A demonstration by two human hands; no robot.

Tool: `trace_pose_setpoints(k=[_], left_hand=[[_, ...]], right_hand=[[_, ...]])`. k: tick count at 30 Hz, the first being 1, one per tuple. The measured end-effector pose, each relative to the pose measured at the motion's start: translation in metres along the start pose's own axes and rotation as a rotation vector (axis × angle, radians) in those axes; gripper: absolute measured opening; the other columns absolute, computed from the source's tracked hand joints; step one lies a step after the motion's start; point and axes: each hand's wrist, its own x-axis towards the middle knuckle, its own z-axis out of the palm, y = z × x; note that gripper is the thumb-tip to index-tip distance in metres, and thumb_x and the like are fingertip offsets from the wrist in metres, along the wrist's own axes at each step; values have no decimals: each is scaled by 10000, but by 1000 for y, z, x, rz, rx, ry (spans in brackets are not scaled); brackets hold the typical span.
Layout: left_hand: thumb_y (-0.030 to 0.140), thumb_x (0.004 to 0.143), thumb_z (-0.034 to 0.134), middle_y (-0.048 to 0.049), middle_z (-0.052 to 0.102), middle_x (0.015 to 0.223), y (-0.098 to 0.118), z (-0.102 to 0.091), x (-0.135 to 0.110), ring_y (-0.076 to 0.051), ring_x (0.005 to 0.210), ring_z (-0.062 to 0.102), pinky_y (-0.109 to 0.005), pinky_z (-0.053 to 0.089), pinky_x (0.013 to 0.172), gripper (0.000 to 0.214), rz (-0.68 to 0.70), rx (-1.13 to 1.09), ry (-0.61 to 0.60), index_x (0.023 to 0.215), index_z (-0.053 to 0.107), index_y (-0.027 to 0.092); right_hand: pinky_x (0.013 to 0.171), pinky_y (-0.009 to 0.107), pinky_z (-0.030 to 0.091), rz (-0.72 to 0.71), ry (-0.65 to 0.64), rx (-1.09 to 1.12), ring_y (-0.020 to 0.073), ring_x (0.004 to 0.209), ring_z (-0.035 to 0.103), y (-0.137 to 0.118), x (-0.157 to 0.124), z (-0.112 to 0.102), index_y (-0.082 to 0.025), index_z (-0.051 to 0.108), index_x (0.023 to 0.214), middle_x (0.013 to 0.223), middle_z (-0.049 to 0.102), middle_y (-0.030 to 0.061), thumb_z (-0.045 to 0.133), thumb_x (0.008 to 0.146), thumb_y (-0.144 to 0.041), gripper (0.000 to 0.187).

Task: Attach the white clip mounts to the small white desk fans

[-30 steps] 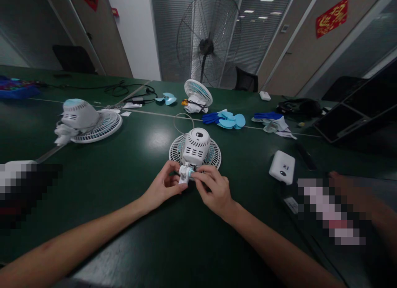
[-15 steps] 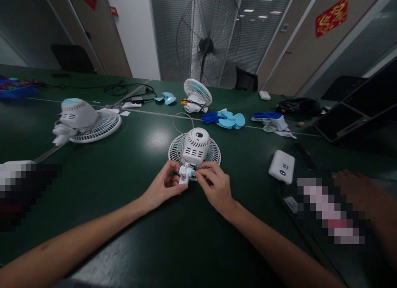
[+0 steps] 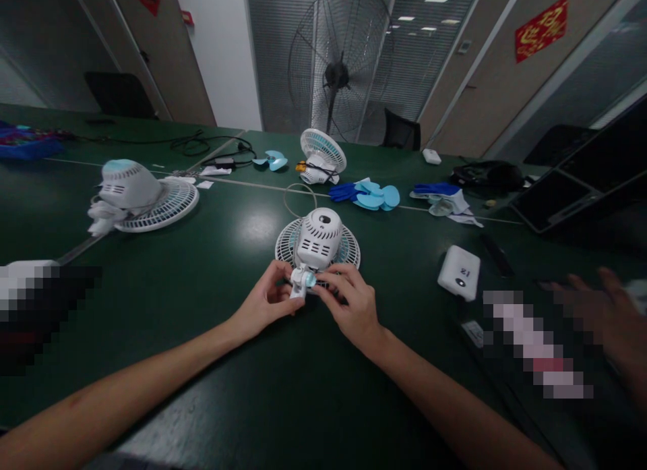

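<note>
A small white fan (image 3: 320, 237) lies grille-down on the dark green table, its rounded motor housing facing up. At its near end is a white clip bracket (image 3: 298, 285), with a light blue knob (image 3: 310, 279) on its right side. My left hand (image 3: 273, 293) grips the bracket from the left, thumb below and fingers behind. From the right, my right hand (image 3: 352, 301) pinches the blue knob between thumb and fingertips. Part of the bracket is hidden behind my left fingers.
Another white fan (image 3: 146, 193) lies to the left, and a third (image 3: 322, 156) stands farther back. Light blue fan blades (image 3: 377, 195) rest by blue gloves (image 3: 342, 191). A white power bank (image 3: 459, 273) sits to the right, near another person's hand (image 3: 601, 308).
My hands stay nearly in place, with the blue knob shifted slightly in my right fingers. The other person's hand at the right has moved and its fingers are more spread.
</note>
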Motion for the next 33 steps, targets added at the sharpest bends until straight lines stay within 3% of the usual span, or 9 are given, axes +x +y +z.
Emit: trace_pose_setpoints(k=[4, 10, 14, 23, 28, 33], left_hand=[[213, 833, 835, -14, 570, 1057, -1, 0, 0, -104, 779, 604, -226, 541, 655, 472, -4, 0, -14, 1077, 430, 226], [213, 835, 835, -16, 570, 1089, -3, -2, 1, -97, 772, 603, -211, 527, 637, 467, 4, -4, -13, 1079, 436, 225], [204, 836, 831, -10, 570, 1082, 0, -1, 1, -103, 780, 613, -221, 531, 650, 459, 1, -9, 0, 1079, 443, 227], [209, 831, 834, -16, 582, 1089, 1, 0, -1, -114, 793, 614, -228, 535, 649, 456, -7, 1, -8, 1079, 452, 233], [212, 836, 834, -16, 574, 1085, -2, -2, 0, -112, 789, 620, -222, 533, 646, 465, 0, 3, -9, 1087, 443, 232], [207, 843, 825, -18, 573, 1088, -2, -3, 0, -116, 797, 626, -219, 535, 644, 450, 5, -13, -12, 1081, 444, 233]], right_hand=[[643, 290, 594, 22, 9, 17, 135, 765, 691, 0, 1, 1, -205, 733, 980, 1107, 652, 68, 638, 1015, -272, 121], [614, 261, 591, -51, -20, -7, 119, 747, 693, -3, -1, -3, -231, 686, 1198, 1160, 654, 82, 618, 1005, -200, 207], [683, 281, 604, -72, -18, -70, 132, 795, 713, -2, -2, -2, -240, 702, 1206, 1164, 669, 86, 612, 1031, -231, 197], [627, 284, 594, 39, -24, 32, 125, 726, 682, -4, 3, -2, -198, 731, 965, 1103, 656, 72, 622, 1017, -260, 136], [600, 255, 597, -21, -26, 22, 114, 722, 686, -5, 1, -3, -219, 680, 1162, 1149, 668, 76, 627, 996, -208, 175], [682, 285, 628, -36, -3, -32, 144, 824, 714, -2, -1, -1, -244, 703, 1162, 1155, 680, 74, 633, 1020, -251, 159]])
